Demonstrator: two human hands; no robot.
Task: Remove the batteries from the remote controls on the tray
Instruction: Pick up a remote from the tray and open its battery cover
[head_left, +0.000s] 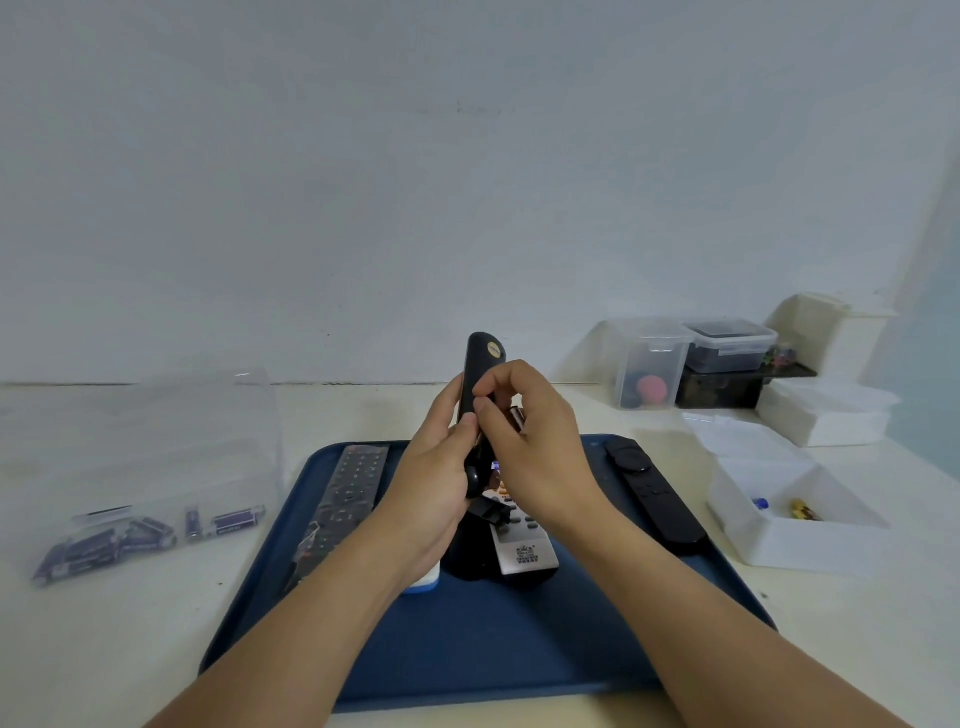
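At the bottom of the frame our forearms reach over the blue tray (467, 649), which sits on the bench (130, 649). Just above centre, our left hand (431, 483) wraps its fingers round a slim black remote (480, 374), held upright above the tray. Our right hand (530, 441) is curled against that remote's side, thumb and forefinger pinching at it; a small cylinder, probably a battery (518, 418), shows behind the fingers, though we cannot tell whether it is free yet.

Under the hands lie a white remote (524, 551) and dark parts we cannot make out. A long keypad remote (348, 493) rests at the tray's left side, a black remote (654, 493) at its right; we judge these still to do. Further left, a clear bag of batteries (145, 535) lies on the bench. At right, a white box (779, 540) holds a few small pieces, perhaps batteries already removed. Storage tubs (649, 364) stand by the wall.
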